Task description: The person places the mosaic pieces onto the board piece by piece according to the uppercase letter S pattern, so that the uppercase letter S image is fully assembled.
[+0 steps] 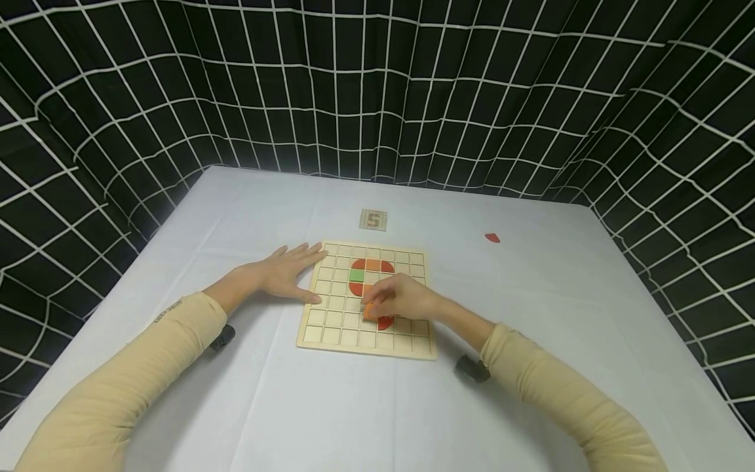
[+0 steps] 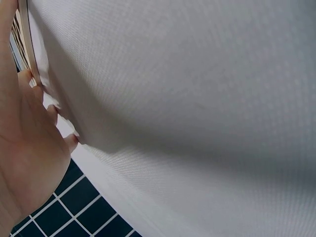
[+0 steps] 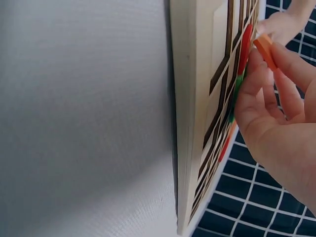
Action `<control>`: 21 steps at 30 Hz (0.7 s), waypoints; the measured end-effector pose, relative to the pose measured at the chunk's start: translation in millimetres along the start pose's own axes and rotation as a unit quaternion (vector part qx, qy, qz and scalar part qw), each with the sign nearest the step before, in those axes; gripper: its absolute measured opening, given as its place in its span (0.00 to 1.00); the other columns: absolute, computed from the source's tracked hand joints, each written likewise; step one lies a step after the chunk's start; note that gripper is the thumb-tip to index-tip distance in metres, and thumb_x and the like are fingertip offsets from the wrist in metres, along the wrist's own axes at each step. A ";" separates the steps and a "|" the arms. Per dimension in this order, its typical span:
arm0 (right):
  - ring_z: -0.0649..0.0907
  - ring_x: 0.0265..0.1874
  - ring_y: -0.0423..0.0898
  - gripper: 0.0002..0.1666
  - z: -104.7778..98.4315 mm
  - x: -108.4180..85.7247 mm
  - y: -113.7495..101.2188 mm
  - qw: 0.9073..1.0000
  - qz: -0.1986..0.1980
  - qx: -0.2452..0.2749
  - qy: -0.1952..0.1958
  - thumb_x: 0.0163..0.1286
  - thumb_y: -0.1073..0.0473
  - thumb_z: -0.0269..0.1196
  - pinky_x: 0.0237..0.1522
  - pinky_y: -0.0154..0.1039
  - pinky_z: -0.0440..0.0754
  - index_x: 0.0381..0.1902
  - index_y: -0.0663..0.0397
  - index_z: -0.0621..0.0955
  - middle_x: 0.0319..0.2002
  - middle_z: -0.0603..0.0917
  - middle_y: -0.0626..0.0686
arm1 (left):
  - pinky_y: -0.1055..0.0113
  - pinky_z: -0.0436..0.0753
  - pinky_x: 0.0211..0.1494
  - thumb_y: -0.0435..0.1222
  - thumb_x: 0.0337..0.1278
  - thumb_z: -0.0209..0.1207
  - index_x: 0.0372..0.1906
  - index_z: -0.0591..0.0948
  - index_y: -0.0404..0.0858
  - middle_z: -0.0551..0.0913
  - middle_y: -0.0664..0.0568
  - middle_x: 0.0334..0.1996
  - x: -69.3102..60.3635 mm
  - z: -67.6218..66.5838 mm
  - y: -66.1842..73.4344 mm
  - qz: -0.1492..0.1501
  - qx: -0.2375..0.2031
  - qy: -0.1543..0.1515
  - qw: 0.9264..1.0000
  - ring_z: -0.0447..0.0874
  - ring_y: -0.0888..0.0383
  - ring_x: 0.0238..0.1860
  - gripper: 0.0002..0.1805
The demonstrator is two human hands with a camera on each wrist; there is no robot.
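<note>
A wooden grid board (image 1: 330,337) lies on the white table. My right hand (image 1: 404,298) pinches an orange tile (image 3: 266,50) between thumb and fingers, tilted just over the lower middle of the board. My left hand (image 1: 286,272) has its fingers spread, the fingertips and thumb at the board's left edge. Set in the grid are a green square tile (image 1: 356,276), an orange square tile (image 1: 373,265) and several rounded red tiles (image 1: 387,267). Another red tile (image 1: 385,322) shows below the right hand, which hides part of the pattern.
Behind the board lies a small card (image 1: 373,220) bearing a figure like a 5 or S on a grid. One loose red rounded tile (image 1: 492,237) is on the cloth at the back right. Black curtains (image 1: 377,85) with white grid lines enclose the table.
</note>
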State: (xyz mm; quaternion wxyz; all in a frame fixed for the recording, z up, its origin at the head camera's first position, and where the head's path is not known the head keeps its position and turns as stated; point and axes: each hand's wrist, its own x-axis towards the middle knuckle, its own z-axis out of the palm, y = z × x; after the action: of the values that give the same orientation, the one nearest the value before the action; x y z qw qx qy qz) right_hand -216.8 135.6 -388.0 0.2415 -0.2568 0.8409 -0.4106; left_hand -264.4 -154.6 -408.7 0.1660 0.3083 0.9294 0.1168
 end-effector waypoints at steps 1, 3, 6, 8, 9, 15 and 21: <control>0.79 0.29 0.42 0.09 0.8 0.3 0.1 1.000 -0.002 -0.007 0.002 0.61 0.64 0.68 0.31 0.32 0.75 0.41 0.55 0.86 0.28 0.84 0.46 | 0.39 0.37 0.69 0.69 0.48 0.55 0.76 0.47 0.43 0.39 0.48 0.76 0.0 -0.1 0.2 0.000 0.000 0.000 1.000 0.36 0.43 0.74 0.58; 0.78 0.28 0.42 0.09 2.2 -0.1 -0.3 1.000 -0.005 -0.016 0.004 0.61 0.64 0.68 0.30 0.32 0.74 0.40 0.55 0.86 0.28 0.84 0.45 | 0.40 0.37 0.70 0.69 0.48 0.55 0.76 0.47 0.44 0.39 0.49 0.76 0.0 -0.3 0.6 -0.003 0.000 -0.001 1.000 0.36 0.44 0.74 0.57; 0.79 0.28 0.42 0.09 3.8 -0.8 -1.4 1.000 -0.004 -0.024 0.007 0.60 0.64 0.69 0.30 0.31 0.74 0.39 0.54 0.86 0.27 0.84 0.45 | 0.38 0.37 0.69 0.69 0.48 0.56 0.76 0.47 0.43 0.39 0.47 0.76 -0.1 -0.6 1.1 0.001 0.000 0.001 1.000 0.36 0.42 0.73 0.57; 0.80 0.28 0.41 0.09 4.7 -1.2 -1.4 1.000 -0.006 -0.025 0.008 0.60 0.65 0.69 0.31 0.32 0.75 0.40 0.55 0.86 0.27 0.84 0.45 | 0.39 0.37 0.69 0.69 0.48 0.55 0.76 0.47 0.43 0.39 0.48 0.76 -0.3 -1.0 1.5 -0.001 0.001 -0.001 1.000 0.36 0.43 0.74 0.57; 0.80 0.29 0.41 0.09 5.0 -1.6 -1.5 1.000 -0.009 -0.026 0.009 0.60 0.65 0.69 0.32 0.32 0.76 0.40 0.55 0.86 0.28 0.84 0.45 | 0.39 0.37 0.69 0.69 0.48 0.55 0.76 0.47 0.43 0.39 0.48 0.76 -0.4 -1.1 1.7 0.000 0.001 -0.001 1.000 0.36 0.43 0.74 0.57; 0.82 0.27 0.41 0.11 6.6 -4.0 -2.0 0.999 -0.023 -0.032 0.010 0.60 0.66 0.68 0.32 0.32 0.78 0.42 0.58 0.86 0.28 0.85 0.46 | 0.40 0.37 0.70 0.69 0.48 0.55 0.76 0.47 0.44 0.39 0.48 0.76 0.1 -1.7 1.8 0.000 -0.002 -0.002 1.000 0.36 0.44 0.74 0.57; 0.83 0.27 0.42 0.12 8.5 -6.0 -1.3 1.000 -0.020 -0.014 0.006 0.62 0.67 0.67 0.31 0.31 0.79 0.44 0.61 0.85 0.29 0.86 0.49 | 0.39 0.37 0.69 0.69 0.48 0.55 0.76 0.47 0.43 0.39 0.47 0.76 -0.5 -2.6 2.2 0.002 -0.003 -0.001 1.000 0.36 0.43 0.74 0.57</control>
State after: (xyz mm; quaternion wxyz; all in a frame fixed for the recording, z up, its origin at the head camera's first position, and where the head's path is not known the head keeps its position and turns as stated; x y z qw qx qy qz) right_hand -206.8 133.8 -390.4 0.2242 -0.2746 0.8426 -0.4055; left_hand -263.8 -153.6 -405.5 0.1678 0.3103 0.9281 0.1195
